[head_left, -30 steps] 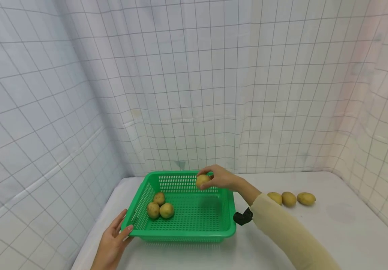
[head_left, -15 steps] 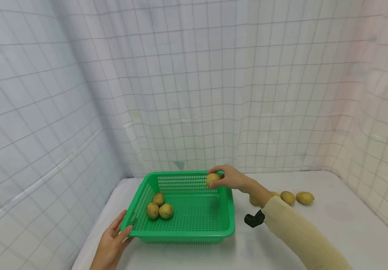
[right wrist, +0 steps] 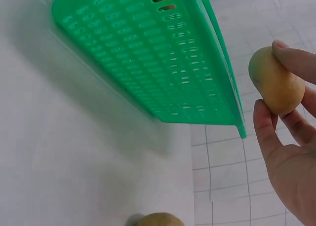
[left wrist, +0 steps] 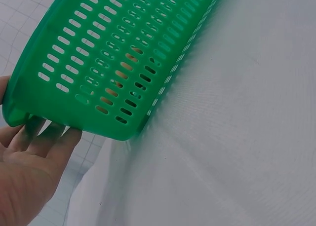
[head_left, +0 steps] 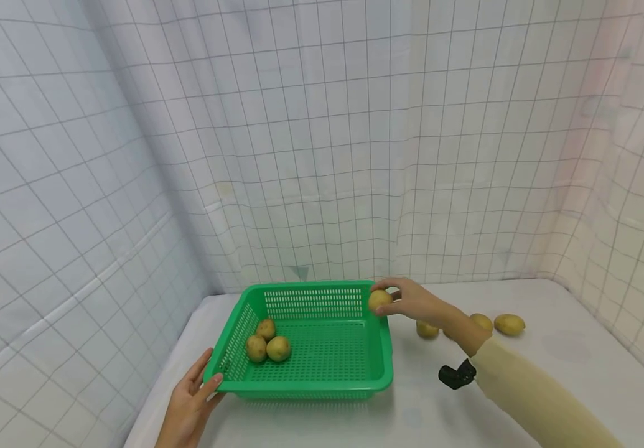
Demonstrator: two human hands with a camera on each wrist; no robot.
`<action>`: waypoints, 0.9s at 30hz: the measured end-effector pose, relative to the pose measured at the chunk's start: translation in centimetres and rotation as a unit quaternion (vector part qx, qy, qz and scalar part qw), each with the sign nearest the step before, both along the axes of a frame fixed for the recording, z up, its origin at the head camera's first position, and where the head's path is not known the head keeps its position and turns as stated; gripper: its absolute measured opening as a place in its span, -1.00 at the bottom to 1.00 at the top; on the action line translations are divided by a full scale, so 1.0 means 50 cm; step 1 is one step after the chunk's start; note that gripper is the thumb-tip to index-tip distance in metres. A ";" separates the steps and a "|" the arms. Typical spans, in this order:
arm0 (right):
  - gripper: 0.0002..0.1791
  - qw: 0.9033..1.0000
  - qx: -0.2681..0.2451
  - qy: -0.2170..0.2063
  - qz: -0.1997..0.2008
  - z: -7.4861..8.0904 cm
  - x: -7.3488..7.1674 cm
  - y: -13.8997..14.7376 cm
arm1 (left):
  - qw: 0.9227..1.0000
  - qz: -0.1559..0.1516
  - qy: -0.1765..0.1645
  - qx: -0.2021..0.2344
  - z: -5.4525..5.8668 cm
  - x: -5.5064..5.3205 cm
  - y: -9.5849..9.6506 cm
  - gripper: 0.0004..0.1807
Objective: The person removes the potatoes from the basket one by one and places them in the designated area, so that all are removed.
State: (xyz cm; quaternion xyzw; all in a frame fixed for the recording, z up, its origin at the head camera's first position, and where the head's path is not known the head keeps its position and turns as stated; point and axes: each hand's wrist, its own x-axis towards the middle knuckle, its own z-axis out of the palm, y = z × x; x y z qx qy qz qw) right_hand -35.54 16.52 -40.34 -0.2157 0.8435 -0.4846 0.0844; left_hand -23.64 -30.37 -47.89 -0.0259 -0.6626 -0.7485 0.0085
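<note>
The right hand [head_left: 419, 303] pinches the held potato [head_left: 379, 301] between thumb and fingertips, just above the rim at the back right corner of the green plastic basket [head_left: 299, 387] and apart from it. A second ago that potato was over the basket's interior; hand and potato have since shifted to the right, the cream sleeve [head_left: 534, 392] and the black device [head_left: 457, 374] at the wrist going along. The left hand [head_left: 187, 398] grips the front left corner as before, thumb on top of the rim and fingers beneath. Three potatoes [head_left: 279, 349] lie clustered in the left part of the basket, unchanged. On the white table to the right, a loose potato [head_left: 427, 330] now shows left of the forearm, which hid it a second ago; two more potatoes [head_left: 509, 324] lie beyond the forearm
</note>
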 end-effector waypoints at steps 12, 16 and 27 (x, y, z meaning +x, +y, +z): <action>-0.46 0.999 -0.007 -0.020 -0.034 -0.058 0.036 0.084 | 1.000 0.001 0.000 0.007 -0.008 0.000 -0.007 -0.14; -0.45 0.999 -0.004 -0.034 -0.024 -0.078 0.053 0.107 | 1.000 0.004 0.003 0.005 -0.004 0.000 -0.008 -0.14; -0.49 0.999 0.032 -0.003 -0.008 -0.138 0.090 0.164 | 1.000 -0.001 -0.002 0.015 -0.003 -0.002 -0.001 -0.12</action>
